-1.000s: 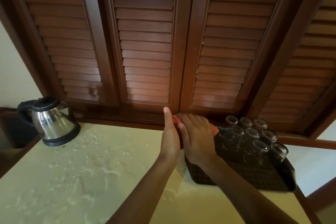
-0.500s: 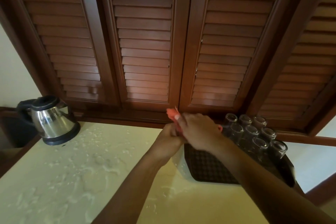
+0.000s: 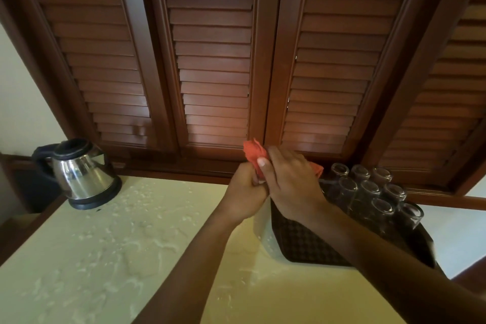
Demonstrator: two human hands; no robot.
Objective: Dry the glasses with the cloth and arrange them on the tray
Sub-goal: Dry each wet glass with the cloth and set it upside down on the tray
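So the orange cloth (image 3: 253, 153) is bunched up between both hands, just above the 9 o'clock edge of the tray (image 3: 302, 244). The right hand (image 3: 292, 184) is wrapped over it with the thumb pressing on the fabric, and the left hand (image 3: 246, 192) is curled tight underneath, knuckles touching the right one. Both are clamped on the cloth; can't tell if there's a glass buried in there, it's hidden. A bit of cloth pokes out at 12 o'clock of the hands and another bit at 3 o'clock.

The glasses (image 3: 370, 189) sit upside down in close rows at the tray's far end, roughly 3 o'clock from the hands. The tray is dark with a checked liner, on the pale tabletop (image 3: 105, 258), which has wet splashes all over. A steel kettle (image 3: 81, 173) stands well apart at 9 o'clock. Brown louvred shutters (image 3: 213, 60) fill the back.
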